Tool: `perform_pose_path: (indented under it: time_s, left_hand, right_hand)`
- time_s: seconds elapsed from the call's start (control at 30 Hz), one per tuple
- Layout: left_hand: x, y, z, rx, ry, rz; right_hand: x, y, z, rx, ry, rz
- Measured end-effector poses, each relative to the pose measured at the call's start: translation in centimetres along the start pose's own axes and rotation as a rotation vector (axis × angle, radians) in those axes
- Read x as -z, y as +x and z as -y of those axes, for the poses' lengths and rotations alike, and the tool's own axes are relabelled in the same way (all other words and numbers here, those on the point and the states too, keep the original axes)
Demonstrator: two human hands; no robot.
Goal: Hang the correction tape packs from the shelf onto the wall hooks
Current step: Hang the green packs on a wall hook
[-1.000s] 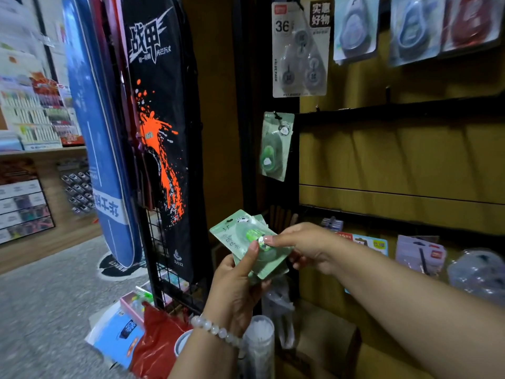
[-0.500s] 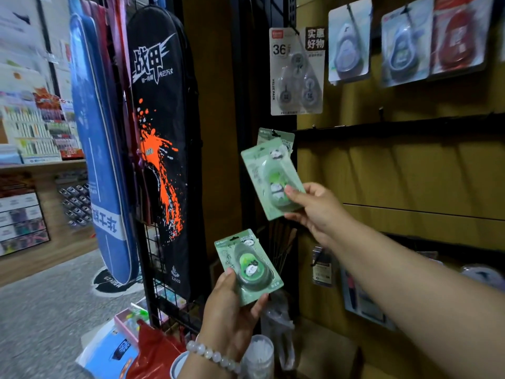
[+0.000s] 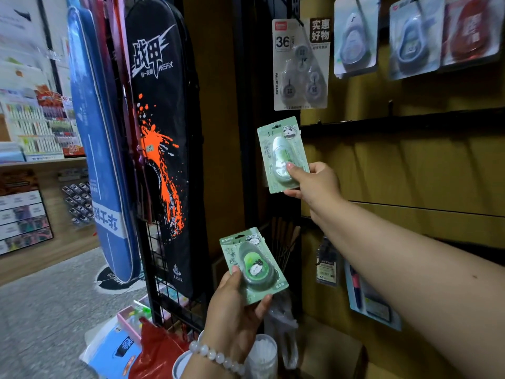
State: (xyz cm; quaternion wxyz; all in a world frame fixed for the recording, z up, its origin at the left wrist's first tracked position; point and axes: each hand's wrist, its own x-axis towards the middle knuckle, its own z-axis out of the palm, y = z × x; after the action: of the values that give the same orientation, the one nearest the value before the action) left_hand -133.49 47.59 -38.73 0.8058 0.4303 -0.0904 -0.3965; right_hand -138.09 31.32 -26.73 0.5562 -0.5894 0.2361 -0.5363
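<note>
My right hand pinches the lower edge of a green correction tape pack and holds it upright against the dark grid panel, just under a white value pack. Whether its hang hole sits on a hook is hidden. My left hand, with a bead bracelet at the wrist, grips a second green correction tape pack lower down, tilted, thumb on its left edge.
More correction tape packs hang along the upper right of the wooden slat wall. A black racket bag and a blue one hang on the wire rack at left. Boxes and a clear tub sit on the floor below.
My right hand took one green pack off the stack in my left hand and lifted it up to the grid panel, over the spot where a green pack hung. My left hand stayed low.
</note>
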Motion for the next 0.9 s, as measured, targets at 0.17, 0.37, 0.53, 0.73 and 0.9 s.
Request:
perform_pose_path:
  time_s: [0.17,0.37,0.53,0.73,0.9]
  left_hand:
    - [0.1,0.4,0.1,0.013,-0.002,0.005]
    - [0.2,0.8,0.1,0.002,-0.005,0.019]
    - [0.3,0.8,0.2,-0.004,0.000,0.040]
    - [0.3,0.8,0.2,-0.006,0.010,0.049]
    - [0.1,0.3,0.3,-0.022,0.017,0.056]
  right_hand:
    - [-1.1,0.3,-0.4,0.019,-0.022,-0.031]
    - [-1.6,0.7,-1.1,-0.067,-0.044,-0.092]
    - [-2.1,2.7,0.5,-0.186,0.001,-0.151]
    - [-0.2,3.0,-0.7,-0.240,-0.426,-0.154]
    - [1.7,-2.2,-3.9,-0.257,-0.510,0.103]
